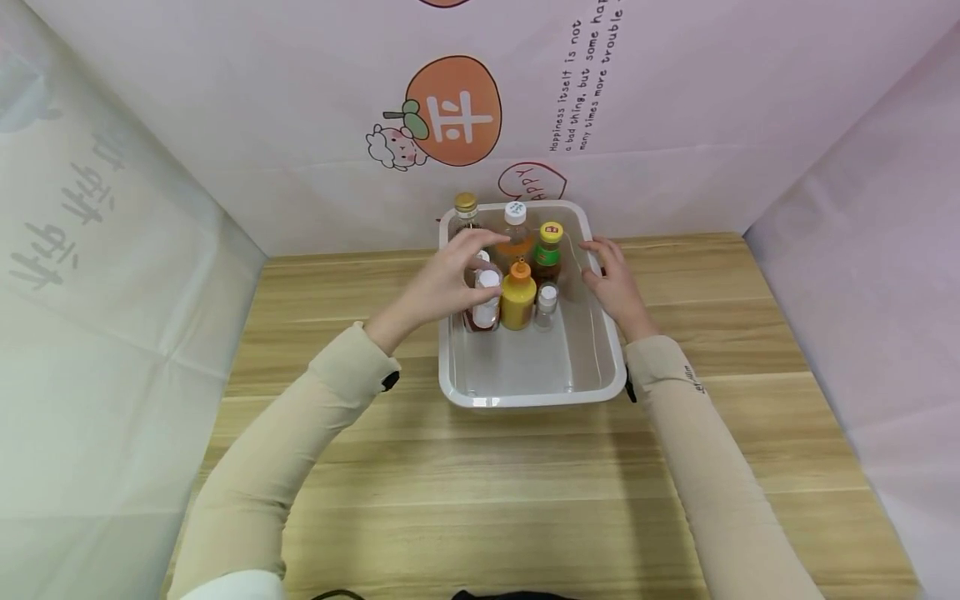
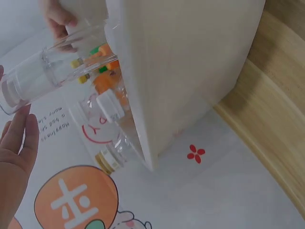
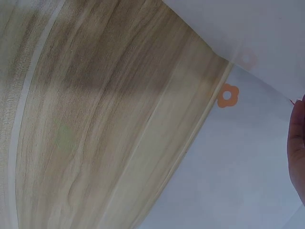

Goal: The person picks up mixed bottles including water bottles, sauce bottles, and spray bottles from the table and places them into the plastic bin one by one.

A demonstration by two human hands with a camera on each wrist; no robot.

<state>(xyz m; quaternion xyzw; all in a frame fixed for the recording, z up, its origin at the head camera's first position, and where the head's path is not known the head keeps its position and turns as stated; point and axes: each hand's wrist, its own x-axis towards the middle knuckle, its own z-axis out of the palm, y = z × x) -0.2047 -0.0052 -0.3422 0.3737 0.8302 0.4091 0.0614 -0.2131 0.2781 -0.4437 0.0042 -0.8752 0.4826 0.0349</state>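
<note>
A pale plastic bin (image 1: 525, 367) holds several bottles. My left hand (image 1: 450, 279) reaches over its left side, thumb and index finger spread apart, around the white cap of a clear bottle (image 1: 487, 312). In the left wrist view, that clear bottle (image 2: 38, 76) stands above the rim, with my fingertips touching its cap end. Whether they bear its weight is unclear. My right hand (image 1: 617, 287) rests at the bin's right rim, fingers loosely bent; in the right wrist view only part of this hand (image 3: 298, 148) shows. Beside the clear bottle stands a yellow squeeze bottle (image 1: 517, 304) with an orange nozzle.
Behind them in the bin are a gold-capped bottle (image 1: 466, 204), a white-capped bottle (image 1: 516, 225) with orange contents and a yellow-capped bottle (image 1: 550, 250). A small clear bottle (image 1: 547, 308) stands at right. The wooden table (image 1: 480, 500) meets a printed cloth wall (image 1: 322, 167) behind the bin.
</note>
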